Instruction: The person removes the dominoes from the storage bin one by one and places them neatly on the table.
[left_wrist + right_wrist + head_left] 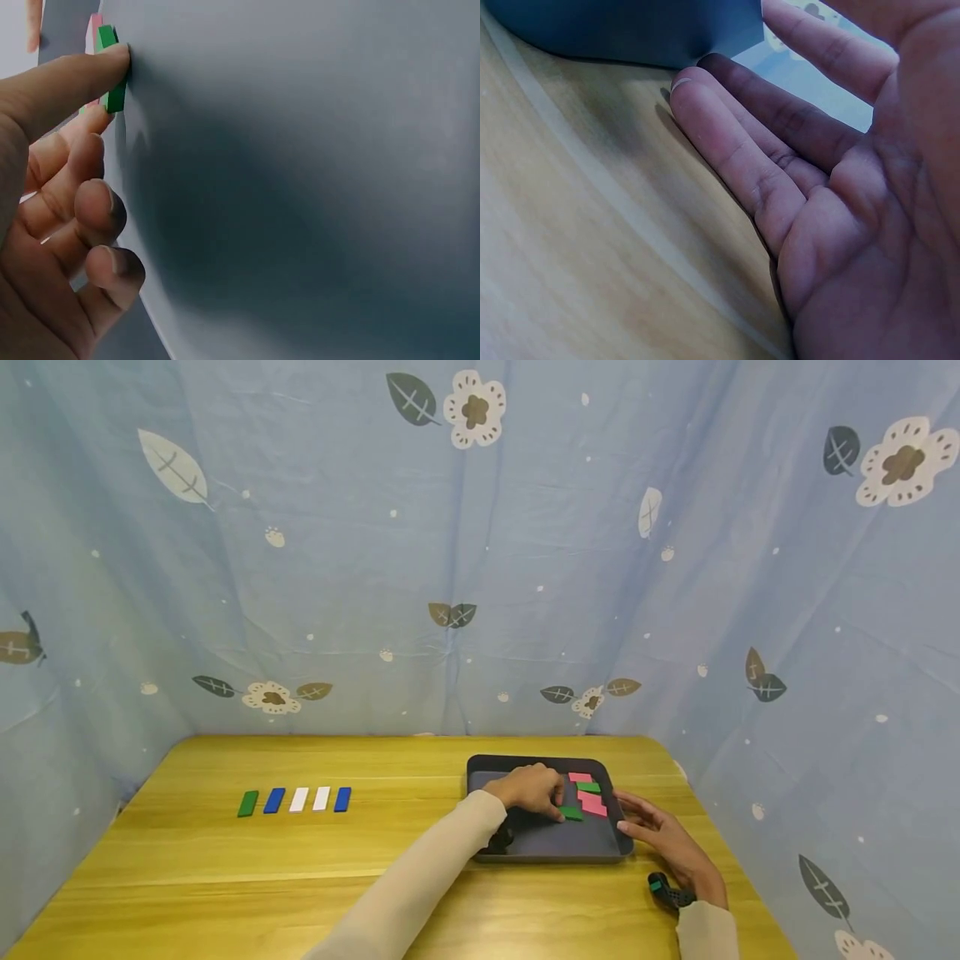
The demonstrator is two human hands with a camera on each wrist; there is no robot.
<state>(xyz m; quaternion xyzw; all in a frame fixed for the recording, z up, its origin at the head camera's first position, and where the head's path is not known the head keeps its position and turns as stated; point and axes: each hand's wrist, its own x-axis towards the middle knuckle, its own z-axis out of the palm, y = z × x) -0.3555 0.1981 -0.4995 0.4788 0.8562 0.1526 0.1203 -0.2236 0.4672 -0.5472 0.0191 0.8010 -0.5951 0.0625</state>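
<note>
- Green end block (248, 803), first blue block (274, 800), two white blocks (299, 799) and second blue block (342, 799) are laid in a row on the bench (225, 860), well apart from the tray (555, 858) on its left side, their long axes set near to far with a slight slant.
- Inside the tray, the left hand (531, 787) is held low, with the forearm brought in from the near left.
- Only a narrow space is left between the left hand's thumb (71, 79) and forefinger, both at the near green block (572, 814); contact by the thumb is shown, but whether a firm pinch is made cannot be told.
- Just right of those fingers the near green block is found, on the tray's floor, its long axis lying roughly left to right; its left end is thus presented to the left hand, and any grip is judged to turn on that.
- Farther right, two pink blocks (592, 803), a far green block (588, 787) and a far pink block (580, 777) are clustered.
- Against the tray's right wall, outside, the right hand (667, 837) is placed with fingers straightened and no block held; the near green block is lain nearer to the left hand.
</note>
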